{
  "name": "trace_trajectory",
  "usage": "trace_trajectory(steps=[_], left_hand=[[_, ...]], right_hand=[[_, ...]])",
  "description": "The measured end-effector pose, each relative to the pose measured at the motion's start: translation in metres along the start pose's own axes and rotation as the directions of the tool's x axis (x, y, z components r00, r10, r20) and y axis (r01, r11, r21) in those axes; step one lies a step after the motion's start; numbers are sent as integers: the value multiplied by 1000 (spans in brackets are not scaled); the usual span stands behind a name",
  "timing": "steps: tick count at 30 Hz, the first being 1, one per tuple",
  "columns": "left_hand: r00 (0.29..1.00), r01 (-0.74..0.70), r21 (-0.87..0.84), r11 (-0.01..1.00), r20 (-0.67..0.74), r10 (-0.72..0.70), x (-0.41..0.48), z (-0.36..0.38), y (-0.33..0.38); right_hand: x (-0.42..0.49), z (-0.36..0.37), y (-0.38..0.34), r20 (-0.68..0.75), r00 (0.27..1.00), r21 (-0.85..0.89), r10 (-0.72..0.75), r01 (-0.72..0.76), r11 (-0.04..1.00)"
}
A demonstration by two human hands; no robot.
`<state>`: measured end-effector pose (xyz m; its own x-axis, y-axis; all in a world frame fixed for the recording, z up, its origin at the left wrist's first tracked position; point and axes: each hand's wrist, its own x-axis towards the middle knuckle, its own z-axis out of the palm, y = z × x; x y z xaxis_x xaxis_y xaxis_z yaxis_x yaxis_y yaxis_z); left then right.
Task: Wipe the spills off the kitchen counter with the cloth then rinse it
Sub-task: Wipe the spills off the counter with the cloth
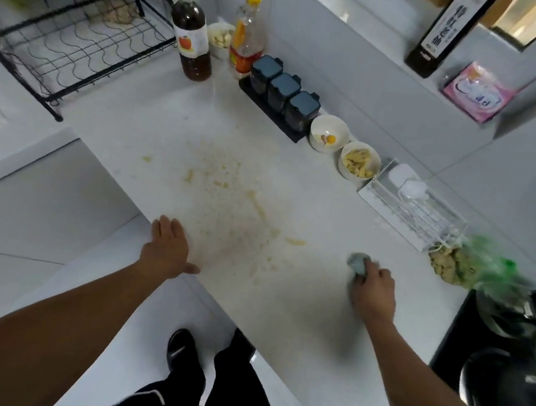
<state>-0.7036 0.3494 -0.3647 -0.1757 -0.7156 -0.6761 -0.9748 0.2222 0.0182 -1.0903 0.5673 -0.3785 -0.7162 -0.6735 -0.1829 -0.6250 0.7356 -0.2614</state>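
Head view: left hand [168, 250] flat at counter [302, 301] edge, right hand [373, 295] holds cloth [358, 261].

Both forearms are bare, right down to the left hand [168, 250] and the right hand [373, 293]. Below them, black trousers [236, 375], loose in the leg, and a thin white stripe [158, 395] curving over dark fabric at the bottom edge. One black shoe [180, 350] shows: rounded toe, slight sheen, pale lettering across the top, too blurred to read.

Dim cool light, soft focus, wide-angle edge bending
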Motion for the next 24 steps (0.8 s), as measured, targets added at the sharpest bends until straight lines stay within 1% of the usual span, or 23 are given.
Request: trace_trajectory(steps=[2,5,6,8,9,10,11,12,13,14,15,17,18,19,20,21,22,23,24], left_hand=[[999,35,-11,999,22,-35,0,1,5],[994,89,-10,996,56,-89,4,0,12],[993,101,-13,995,60,-100,6,-1,14],[991,116,-24,993,74,-114,8,-3,19],[990,119,-25,993,83,-117,7,-2,21],[988,126,-22,992,89,-123,5,-2,21],[987,132,-17,991,90,-130,4,-2,21],[987,140,-11,990,87,-139,4,-3,21],[986,148,-8,989,81,-147,4,-4,22],[986,154,-4,988,70,-154,6,-5,24],[985,162,-5,987,54,-161,7,-7,25],[985,168,1,986,27,-168,9,-10,29],[986,169,13,986,15,-169,8,-10,31],[986,166,26,986,4,-166,5,-10,30],[987,160,30,987,-6,-160,4,-10,30],[988,157,29,987,-18,-156,2,-10,30],[988,150,30,988,-31,-150,1,-11,29],[989,145,27,989,-36,-144,1,-10,29],[990,139,22,990,-42,-138,2,-10,29]], right_hand=[[49,-10,6,-16,994,5,110,-110,994],[107,-21,-1,-49,994,23,100,-99,995],[121,-23,-4,-59,991,43,124,-121,992],[130,-21,-12,-82,971,59,223,-219,974],[125,-16,-16,-117,971,35,208,-205,978],[116,-10,-21,-156,982,-13,107,-110,994],[105,-3,-22,-156,986,-75,-59,48,996],[96,3,-20,-119,965,-127,-235,220,967],[92,7,-15,-79,928,-145,-364,350,925],[94,7,-10,-63,906,-131,-419,409,903],[97,5,-6,-83,918,-98,-389,381,920],[102,3,-2,-163,974,-7,-158,159,987],[99,4,-6,-189,979,7,-82,85,996],[95,6,-12,-203,974,-22,-96,94,995],[91,8,-16,-178,965,-76,-195,184,980],[87,10,-16,-146,930,-129,-338,321,938],[89,11,-12,-110,889,-145,-444,427,892],[93,9,-5,-82,885,-120,-459,448,886],[96,9,1,-92,927,-65,-363,358,931]])
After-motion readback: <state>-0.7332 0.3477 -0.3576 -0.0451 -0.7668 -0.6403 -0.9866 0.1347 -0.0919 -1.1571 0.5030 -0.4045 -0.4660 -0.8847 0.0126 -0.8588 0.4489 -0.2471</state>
